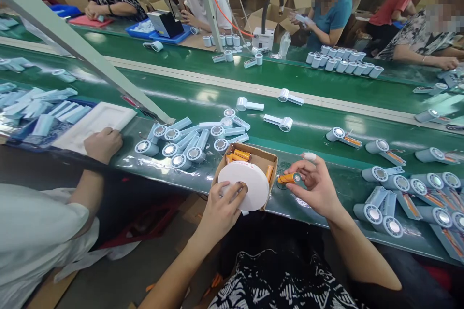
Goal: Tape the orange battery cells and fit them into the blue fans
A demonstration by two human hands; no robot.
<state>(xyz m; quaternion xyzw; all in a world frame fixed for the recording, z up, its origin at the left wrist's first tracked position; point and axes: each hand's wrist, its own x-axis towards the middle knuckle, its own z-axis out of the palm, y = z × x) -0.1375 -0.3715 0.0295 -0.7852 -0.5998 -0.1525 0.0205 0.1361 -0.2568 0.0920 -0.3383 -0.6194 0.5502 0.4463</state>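
Observation:
My left hand (226, 203) grips a white tape roll (255, 178), its fingers hooked in the centre hole. The roll leans over a small cardboard box (258, 150) with several orange battery cells (241, 155) inside. To the right of the box, my right hand (317, 183) pinches an orange battery (289, 178) between thumb and fingers; a dark wire hangs by it. A white wrap (310, 156) covers one fingertip of that hand. Several pale blue fan bodies (195, 153) with handles lie left of the box, and more fans (377, 173), some with orange batteries in their handles, lie to the right.
A green conveyor belt (203, 91) runs across, carrying scattered fan bodies. At the left, a co-worker's hand (103, 145) rests by a white tray (105, 123) and a bin of blue parts (43, 111). A slanted metal post (90, 53) crosses the left side. Other people work opposite.

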